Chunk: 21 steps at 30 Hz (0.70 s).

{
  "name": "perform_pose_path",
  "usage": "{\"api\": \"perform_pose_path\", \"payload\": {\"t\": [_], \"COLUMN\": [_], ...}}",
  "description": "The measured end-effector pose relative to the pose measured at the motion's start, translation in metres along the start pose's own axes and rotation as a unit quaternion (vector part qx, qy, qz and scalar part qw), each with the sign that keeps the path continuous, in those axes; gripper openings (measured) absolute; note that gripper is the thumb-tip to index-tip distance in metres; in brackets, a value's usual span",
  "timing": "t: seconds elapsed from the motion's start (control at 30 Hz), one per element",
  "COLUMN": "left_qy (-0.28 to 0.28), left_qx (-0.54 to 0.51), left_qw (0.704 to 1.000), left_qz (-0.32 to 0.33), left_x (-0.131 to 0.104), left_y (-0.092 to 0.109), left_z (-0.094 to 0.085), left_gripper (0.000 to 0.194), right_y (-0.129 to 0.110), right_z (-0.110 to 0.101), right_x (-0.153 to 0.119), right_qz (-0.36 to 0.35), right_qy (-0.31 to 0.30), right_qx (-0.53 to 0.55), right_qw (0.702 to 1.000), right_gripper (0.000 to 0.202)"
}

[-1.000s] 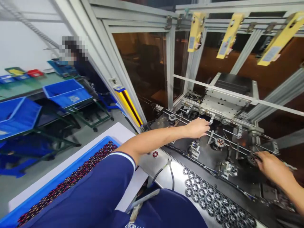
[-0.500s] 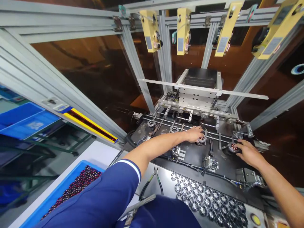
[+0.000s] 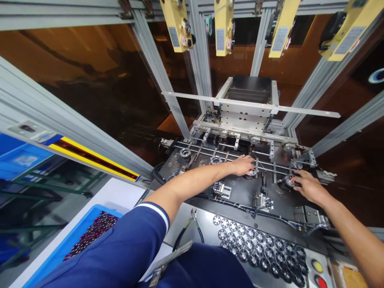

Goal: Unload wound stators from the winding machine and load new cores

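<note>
My left hand reaches over the third ring-shaped fixture, its fingers bent down onto a small copper-coloured coil part that they mostly hide. At the right-hand fixture, my right hand has thumb and fingers closed around a similar coil part, with a bit of copper colour showing between them. Two more ring fixtures stand to the left: the far-left ring and the second ring, both with open centres.
Rows of black-and-silver round parts lie on the metal ledge. Cutting pliers rest beside them. A blue tray of small dark-and-red parts sits left. Yellow units hang above; a yellow button and red button are lower right.
The camera view has tilted and shifted slightly. Both hands stay at the same two fixtures; less copper colour shows under the fingers than before.
</note>
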<state>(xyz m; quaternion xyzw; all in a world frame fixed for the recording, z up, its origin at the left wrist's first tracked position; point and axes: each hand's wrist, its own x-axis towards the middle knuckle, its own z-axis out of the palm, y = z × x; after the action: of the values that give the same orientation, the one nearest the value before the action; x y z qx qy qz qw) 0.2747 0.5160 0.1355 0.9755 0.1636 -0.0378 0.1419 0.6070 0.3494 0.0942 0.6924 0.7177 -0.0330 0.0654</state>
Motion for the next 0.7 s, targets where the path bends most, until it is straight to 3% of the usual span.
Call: {"api": "perform_pose_path", "payload": {"t": [0.17, 0.33, 0.47, 0.53, 0.6, 0.7], "left_qy": [0.054, 0.161, 0.265, 0.344, 0.413, 0.457], "left_qx": [-0.067, -0.155, -0.205, -0.224, -0.231, -0.234], "left_qw": [0.996, 0.974, 0.941, 0.909, 0.874, 0.849], "left_qz": [-0.015, 0.027, 0.046, 0.073, 0.108, 0.123], "left_x": [-0.006, -0.042, -0.092, -0.113, -0.128, -0.141], "left_y": [0.008, 0.043, 0.080, 0.093, 0.102, 0.108], "left_z": [-0.007, -0.038, -0.061, -0.065, -0.067, -0.069], "left_gripper": [0.034, 0.012, 0.015, 0.019, 0.021, 0.025], "right_y": [0.003, 0.011, 0.018, 0.020, 0.022, 0.022], "right_z": [-0.003, -0.002, 0.001, 0.003, 0.005, 0.006], "right_x": [0.006, 0.014, 0.017, 0.018, 0.019, 0.019], "right_qz": [-0.010, -0.018, -0.031, -0.033, -0.032, -0.028], "right_qy": [-0.016, -0.044, -0.056, -0.059, -0.060, -0.052], "right_qx": [0.009, 0.010, 0.011, 0.012, 0.014, 0.018], "right_qw": [1.000, 0.999, 0.998, 0.998, 0.998, 0.998], "right_gripper": [0.027, 0.026, 0.024, 0.024, 0.023, 0.024]}}
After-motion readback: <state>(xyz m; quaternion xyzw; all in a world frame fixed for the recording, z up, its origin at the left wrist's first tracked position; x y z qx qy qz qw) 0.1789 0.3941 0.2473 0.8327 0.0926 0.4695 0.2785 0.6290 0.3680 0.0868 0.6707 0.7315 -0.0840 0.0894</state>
